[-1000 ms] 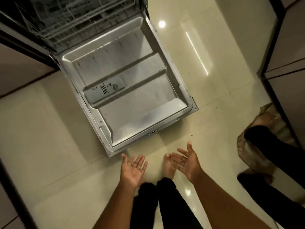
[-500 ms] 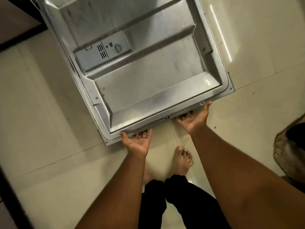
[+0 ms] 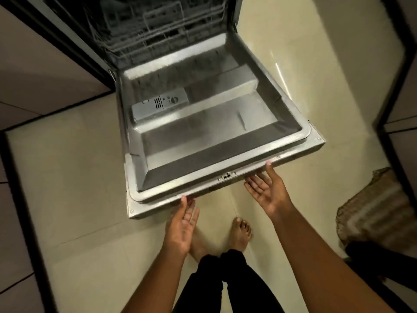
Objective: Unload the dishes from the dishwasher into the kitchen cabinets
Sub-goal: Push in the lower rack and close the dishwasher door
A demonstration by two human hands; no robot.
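Observation:
The steel dishwasher door point(image 3: 203, 141) hangs partly raised in front of me, inner face up, with a grey detergent dispenser point(image 3: 160, 106) on it. Behind it the wire lower rack point(image 3: 158, 30) sits inside the dark tub; I see no dishes in it. My left hand point(image 3: 180, 224) is palm up with straight fingers, its fingertips under the door's front edge near the left corner. My right hand point(image 3: 266, 190) is also palm up and flat, its fingers touching the underside of the front edge right of the latch point(image 3: 225, 176).
Cream floor tiles point(image 3: 67, 177) surround the door. Dark-framed cabinet fronts stand at the left point(image 3: 33, 75) and right point(image 3: 404, 86). A woven basket point(image 3: 374, 206) sits on the floor at the right, beside another person's dark-clad leg point(image 3: 383, 263). My bare feet stand below the door.
The door's front edge has risen off its low position with both hands under it. The dishwasher's rack has come back into view.

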